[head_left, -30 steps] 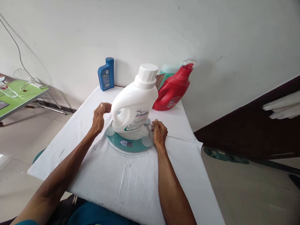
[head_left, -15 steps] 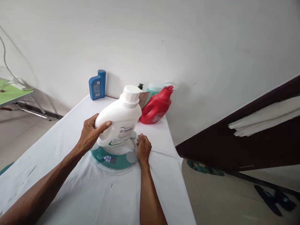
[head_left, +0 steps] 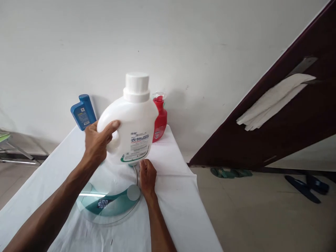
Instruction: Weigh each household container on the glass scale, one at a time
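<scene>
Whereas a second earlier the white plastic detergent jug (head_left: 131, 126) stood on the round green glass scale (head_left: 112, 204), the left hand (head_left: 97, 143), closed round its handle, had raised it clear. The right hand (head_left: 147, 176) lay flat, empty, beside the scale. Two more bottles stood behind: one blue (head_left: 83, 116), one red (head_left: 159, 120).

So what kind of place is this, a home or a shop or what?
Most likely a plain room in a home. A cloth-covered table stands against a bare white wall, a dark wooden door is at the right, and slippers lie on the tiled floor.
</scene>
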{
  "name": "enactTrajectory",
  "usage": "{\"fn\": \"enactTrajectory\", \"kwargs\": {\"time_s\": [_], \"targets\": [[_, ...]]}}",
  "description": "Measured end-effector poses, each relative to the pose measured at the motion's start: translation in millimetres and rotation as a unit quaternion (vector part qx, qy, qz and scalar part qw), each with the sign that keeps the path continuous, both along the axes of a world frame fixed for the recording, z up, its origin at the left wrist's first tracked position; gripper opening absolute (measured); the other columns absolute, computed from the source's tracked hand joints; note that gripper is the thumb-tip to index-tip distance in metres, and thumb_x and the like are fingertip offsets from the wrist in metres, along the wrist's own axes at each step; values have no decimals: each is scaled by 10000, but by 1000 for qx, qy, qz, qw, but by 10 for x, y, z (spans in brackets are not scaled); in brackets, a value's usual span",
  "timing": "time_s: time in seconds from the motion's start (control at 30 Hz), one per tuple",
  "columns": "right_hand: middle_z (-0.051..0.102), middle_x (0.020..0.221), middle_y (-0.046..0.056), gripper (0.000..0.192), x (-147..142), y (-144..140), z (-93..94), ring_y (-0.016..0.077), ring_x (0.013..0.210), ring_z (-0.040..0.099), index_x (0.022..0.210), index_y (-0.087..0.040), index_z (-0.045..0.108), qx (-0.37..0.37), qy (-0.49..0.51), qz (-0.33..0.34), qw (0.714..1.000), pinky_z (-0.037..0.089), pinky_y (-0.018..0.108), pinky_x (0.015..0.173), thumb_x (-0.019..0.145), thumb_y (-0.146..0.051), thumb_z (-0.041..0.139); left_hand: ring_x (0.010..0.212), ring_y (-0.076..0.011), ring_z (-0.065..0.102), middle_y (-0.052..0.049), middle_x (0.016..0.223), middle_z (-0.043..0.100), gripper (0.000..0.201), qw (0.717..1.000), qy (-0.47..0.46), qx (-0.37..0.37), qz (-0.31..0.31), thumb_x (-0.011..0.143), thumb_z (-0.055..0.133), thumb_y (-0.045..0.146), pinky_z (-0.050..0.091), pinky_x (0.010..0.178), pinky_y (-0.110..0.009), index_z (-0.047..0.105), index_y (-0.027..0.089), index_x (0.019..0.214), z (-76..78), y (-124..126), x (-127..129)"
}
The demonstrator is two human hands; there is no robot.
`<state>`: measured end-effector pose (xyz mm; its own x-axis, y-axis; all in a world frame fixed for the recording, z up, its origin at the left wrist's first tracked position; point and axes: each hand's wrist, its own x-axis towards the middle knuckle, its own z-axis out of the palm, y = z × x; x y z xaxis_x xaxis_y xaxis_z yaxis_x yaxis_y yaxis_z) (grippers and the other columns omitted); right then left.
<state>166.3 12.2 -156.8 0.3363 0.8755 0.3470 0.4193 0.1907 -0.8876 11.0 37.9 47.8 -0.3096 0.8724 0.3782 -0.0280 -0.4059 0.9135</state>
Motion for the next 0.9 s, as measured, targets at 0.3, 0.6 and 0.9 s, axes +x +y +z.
{"fn": "enactTrajectory", "kwargs": {"time_s": [0.3, 0.6, 0.9], "targets": [[632, 759, 17, 444, -5, 5, 40, 203, 692, 536, 768, -249, 528, -14, 29, 5, 999, 393, 327, 687, 1058, -543, 366, 488, -81, 452, 23, 551, 548, 451, 986, -63, -56, -144, 572, 941, 508, 376, 455, -228, 665, 163, 658, -338, 783, 1031], [684, 832, 43, 441, 11, -35, 105, 228, 754, 578, 827, -252, 580, -50, 67, 20, 996, 414, 331, 715, 1042, -586, 387, 691, -224, 693, -64, 717, 731, 407, 982, -60, -96, -154, 562, 962, 488, 551, 583, -326, 753, 177, 720, -720, 1004, 1250], [720, 842, 82, 539, 113, -49, 103, 259, 767, 620, 857, -234, 643, -106, 60, 42, 992, 464, 366, 762, 949, -714, 417, 674, -196, 636, -65, 741, 697, 513, 982, 18, -84, -168, 643, 884, 632, 492, 588, -329, 731, 163, 784, -864, 954, 1030]]}}
